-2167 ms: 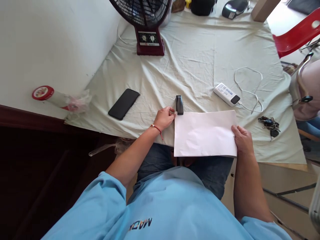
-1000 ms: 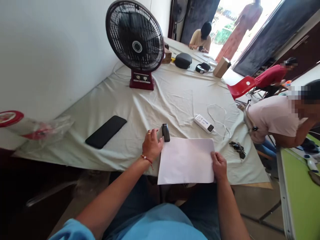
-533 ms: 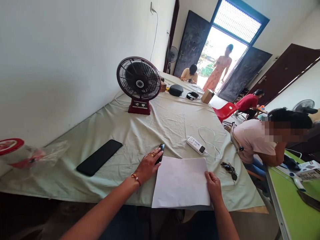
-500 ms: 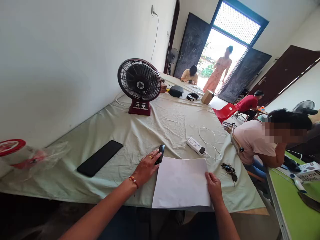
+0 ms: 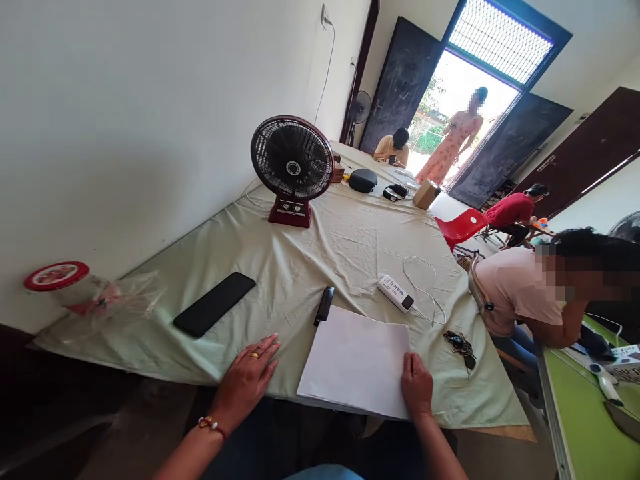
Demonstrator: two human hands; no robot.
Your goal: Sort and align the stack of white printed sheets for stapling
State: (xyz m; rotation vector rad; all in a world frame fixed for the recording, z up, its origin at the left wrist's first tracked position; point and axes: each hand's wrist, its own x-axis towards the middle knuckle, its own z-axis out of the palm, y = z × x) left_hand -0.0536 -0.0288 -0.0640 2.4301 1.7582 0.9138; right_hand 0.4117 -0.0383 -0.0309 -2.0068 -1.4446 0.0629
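A stack of white paper sheets (image 5: 356,363) lies on the cloth-covered table in front of me, its near edge at the table's front. At its upper left corner sits a black stapler (image 5: 325,306), which no hand touches. My right hand (image 5: 417,387) has its fingers curled on the stack's right edge, gripping it. To the left of the paper, my left hand (image 5: 249,375) lies on the cloth with fingers stretched out, holding nothing. Further left is a black smartphone (image 5: 215,304), face up.
A desk fan (image 5: 293,170) stands by the wall. Beyond the paper are a white power bank (image 5: 395,293) with its cable and a bunch of keys (image 5: 461,351). A red-lidded jar (image 5: 57,276) stands far left. A person (image 5: 520,287) sits at the right by a green table (image 5: 580,413).
My left hand has come off the stapler and moved left and nearer to me, down onto the cloth. My right hand stays on the paper's right edge. The view has shifted slightly.
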